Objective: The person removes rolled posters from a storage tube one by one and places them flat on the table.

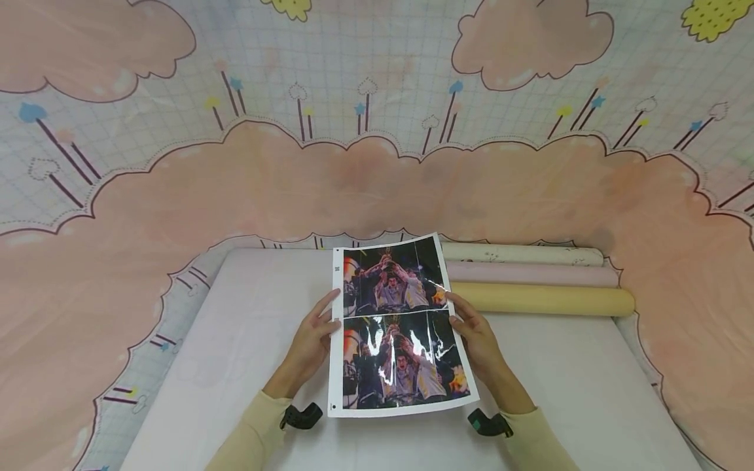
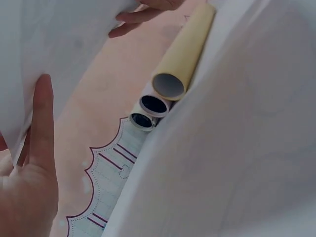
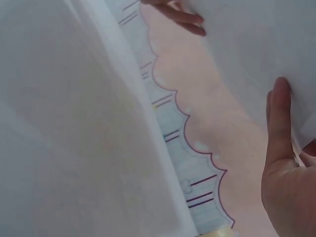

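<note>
White bench lay below; three rolls rested at its far right. Photo sheet was up above the bench, between the hands, long axis near-to-far. Left hand pinched its left edge, right hand its right; neither clearly nearer.

head view above, facing forward and down, wrist views close, both seeing the sheet from beneath

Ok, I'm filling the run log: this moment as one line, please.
left hand: holds photo sheet, left edge; right hand: holds right edge; table: three rolls
</note>
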A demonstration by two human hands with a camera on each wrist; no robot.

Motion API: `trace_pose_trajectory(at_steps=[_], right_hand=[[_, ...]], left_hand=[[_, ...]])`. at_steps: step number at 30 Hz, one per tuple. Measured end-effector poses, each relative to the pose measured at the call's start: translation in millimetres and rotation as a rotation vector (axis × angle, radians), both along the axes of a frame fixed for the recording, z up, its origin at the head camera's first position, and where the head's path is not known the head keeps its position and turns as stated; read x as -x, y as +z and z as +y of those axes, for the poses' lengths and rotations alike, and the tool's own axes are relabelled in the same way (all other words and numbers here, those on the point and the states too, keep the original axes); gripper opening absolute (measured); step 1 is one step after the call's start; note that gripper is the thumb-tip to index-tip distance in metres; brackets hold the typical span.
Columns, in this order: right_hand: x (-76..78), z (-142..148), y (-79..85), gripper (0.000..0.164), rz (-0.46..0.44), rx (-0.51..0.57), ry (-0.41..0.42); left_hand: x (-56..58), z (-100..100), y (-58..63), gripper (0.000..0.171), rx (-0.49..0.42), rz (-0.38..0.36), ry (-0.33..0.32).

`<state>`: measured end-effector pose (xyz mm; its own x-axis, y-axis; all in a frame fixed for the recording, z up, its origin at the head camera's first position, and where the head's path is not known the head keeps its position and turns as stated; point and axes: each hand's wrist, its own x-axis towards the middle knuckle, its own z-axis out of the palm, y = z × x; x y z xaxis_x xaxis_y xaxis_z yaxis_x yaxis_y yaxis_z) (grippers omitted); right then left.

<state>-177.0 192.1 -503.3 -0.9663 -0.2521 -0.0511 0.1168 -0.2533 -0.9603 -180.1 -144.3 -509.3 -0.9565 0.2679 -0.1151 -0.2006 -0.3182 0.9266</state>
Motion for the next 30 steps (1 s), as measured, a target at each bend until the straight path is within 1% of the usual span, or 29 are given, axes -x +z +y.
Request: trace_pose_trajectory(at_steps=[5,9,12,16,18,22,24,26,28,30], right_hand=[[0.4,4,0.5,0.051,-0.035,0.066,0.056],[2.4,7,-0.1,0.051,-0.058,0.112,0.122],[4.3,9,-1.2,0.051,-0.060,0.178,0.177],[6.4,12,-4.6,0.054,-0.055,0.247,0.219],[7.0,12,-6.1,0.054,-0.056,0.225,0.217],[7.0,9,-3.4,0.053,-0.027,0.085,0.203],[6.8,8,0.1,0.053,0.005,0.060,0.214],[6.1,5,3.7,0.053,0.032,0.099,0.237],[5.3,4,6.7,0.054,0.056,0.177,0.277],[5.8,3,7.8,0.054,0.104,0.253,0.318]], left_hand=[[-0.2,-2,0.2,0.066,-0.118,-0.036,-0.072],[-0.5,-3,-0.2,0.066,-0.209,-0.074,-0.130],[-1.1,-3,0.7,0.070,-0.269,-0.100,-0.169],[-1.7,-2,1.6,0.078,-0.309,-0.103,-0.210],[-2.1,-1,1.6,0.079,-0.312,-0.095,-0.211],[-3.3,2,0.4,0.079,-0.336,-0.087,-0.215],[-4.0,3,0.0,0.080,-0.370,-0.086,-0.235],[-5.1,4,0.5,0.084,-0.407,-0.081,-0.272],[-5.9,4,1.4,0.088,-0.451,-0.077,-0.308],[-6.2,4,1.4,0.092,-0.493,-0.072,-0.331]])
